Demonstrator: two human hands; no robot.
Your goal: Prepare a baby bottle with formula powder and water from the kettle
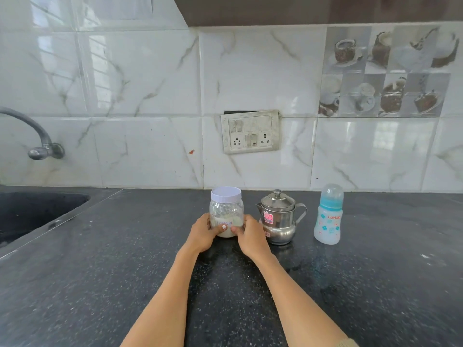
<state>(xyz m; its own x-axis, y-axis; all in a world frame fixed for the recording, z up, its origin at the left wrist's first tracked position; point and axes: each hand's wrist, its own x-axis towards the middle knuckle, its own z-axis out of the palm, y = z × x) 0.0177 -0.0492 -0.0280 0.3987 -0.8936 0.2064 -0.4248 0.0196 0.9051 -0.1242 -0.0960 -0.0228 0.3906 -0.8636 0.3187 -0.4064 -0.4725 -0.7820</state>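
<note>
A clear formula jar [226, 209] with a white lid and pale powder stands on the dark counter near the wall. My left hand [203, 234] grips its lower left side and my right hand [250, 236] its lower right side, thumbs on the front. Right of the jar a small steel kettle [279, 217] stands with its lid on. Further right is a baby bottle [328, 216] with a blue collar and a clear cap, upright and capped.
The black speckled counter [125, 271] runs toward me. A sink basin [30, 216] lies at the left with a wall tap [37, 136] above it. A switch and socket plate [250, 132] sits on the tiled wall behind the jar.
</note>
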